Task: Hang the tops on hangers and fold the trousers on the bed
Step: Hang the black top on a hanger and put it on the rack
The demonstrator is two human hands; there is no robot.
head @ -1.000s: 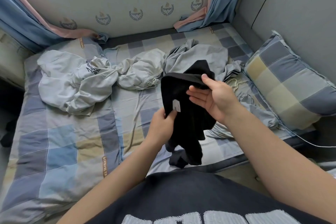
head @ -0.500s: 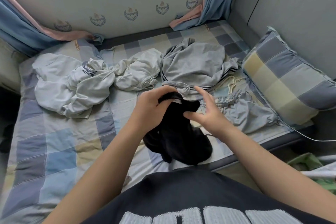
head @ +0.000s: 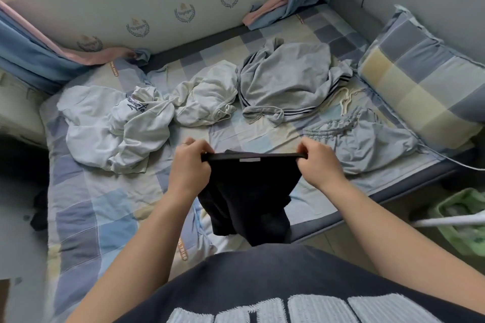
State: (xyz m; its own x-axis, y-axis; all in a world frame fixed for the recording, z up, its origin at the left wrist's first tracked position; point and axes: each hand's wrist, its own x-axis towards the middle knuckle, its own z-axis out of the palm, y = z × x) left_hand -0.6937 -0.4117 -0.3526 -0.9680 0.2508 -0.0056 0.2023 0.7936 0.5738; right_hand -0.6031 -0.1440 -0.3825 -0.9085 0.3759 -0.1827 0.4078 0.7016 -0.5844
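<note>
The black trousers (head: 249, 196) hang in the air over the near edge of the bed (head: 105, 204). Their waistband (head: 252, 157) is pulled into a straight, level line between the two hands. The left hand (head: 189, 165) grips the left end of the band, its fingers (head: 202, 151) curled over the top edge and pinching the cloth. The right hand (head: 319, 162) does the same at the right end, its fingers (head: 304, 149) closed over the fabric. A small pale label (head: 250, 160) sits midway along the band, between the two grips. Below the hands the legs droop in loose folds, and the lowest part reaches the mattress edge in front of the person's dark shirt.

Further back on the bed lie a crumpled white printed top (head: 115, 126), a white top (head: 207, 94), a grey striped top (head: 286, 81) and pale blue trousers (head: 367, 144), all apart from the hands. A checked pillow (head: 425, 78) leans at the right.
</note>
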